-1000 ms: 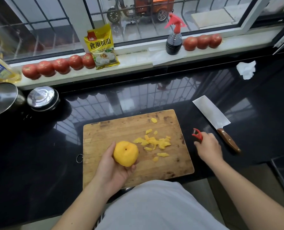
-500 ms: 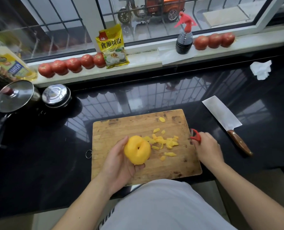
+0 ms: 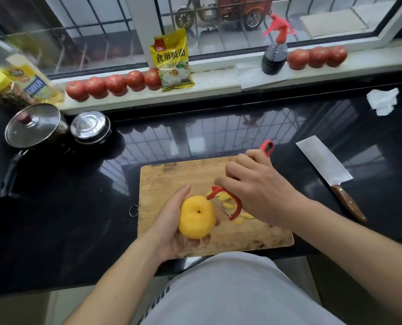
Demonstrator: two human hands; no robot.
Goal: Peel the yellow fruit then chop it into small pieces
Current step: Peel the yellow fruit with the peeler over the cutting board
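- We see a bright yellow fruit (image 3: 197, 216) with a dark dot at its centre.
- Our peeler (image 3: 232, 202) is red with a silver blade.
- The cutting board (image 3: 171, 179) is tan wood, dark-stained at its edges.
- The counter (image 3: 78, 219) is glossy black.
- Far along the sill sit red tomatoes (image 3: 115, 85) and a yellow packet (image 3: 171, 62).
- At right, the cleaver (image 3: 324, 165) is grey steel, brown-handled.

- We see a worn, matt wooden board (image 3: 171, 181).
- The black counter (image 3: 218, 137) is glossy and mirrors the window bars.
- The cleaver (image 3: 324, 165) has a dull metal blade and wooden handle.
- The peeler (image 3: 228, 202) looks red plastic.
- The lids (image 3: 89, 125) are shiny metal.
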